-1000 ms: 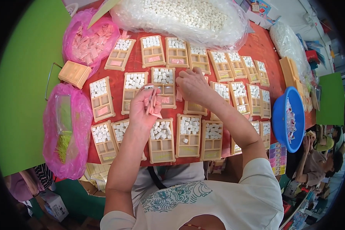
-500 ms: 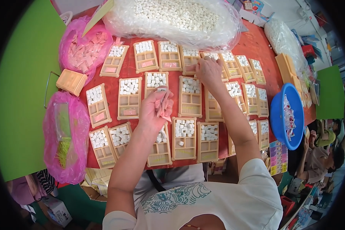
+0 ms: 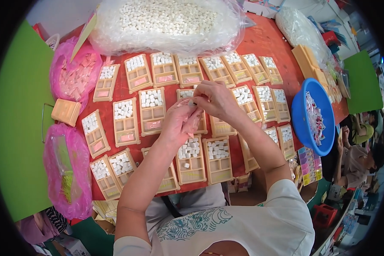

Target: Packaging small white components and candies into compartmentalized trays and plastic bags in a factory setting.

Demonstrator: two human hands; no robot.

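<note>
My left hand [image 3: 178, 118] is closed around several small flat pink packets [image 3: 192, 124] above the middle of the table. My right hand [image 3: 217, 99] meets it there, thumb and fingers pinched at the top of the bunch; its fingertips partly hide what they grip. Beneath and around them, beige compartment trays [image 3: 126, 123] stand in rows, each with white cubes at its far end. Pink packets lie in front compartments of several trays, such as the far-row tray [image 3: 189, 70] just beyond my hands. Trays in the near row hold thin yellow-green strips.
A big clear bag of white cubes [image 3: 166, 21] lies at the back of the red table [image 3: 260, 38]. On the left are a pink bag of pink packets [image 3: 77, 79], stacked trays [image 3: 66, 112] and another pink bag [image 3: 68, 170]. A blue basin [image 3: 313, 117] of small packets stands right.
My right hand has come back from the far row to my left hand. A pink packet now shows in the far-row tray it was over. The whole view has shifted slightly.
</note>
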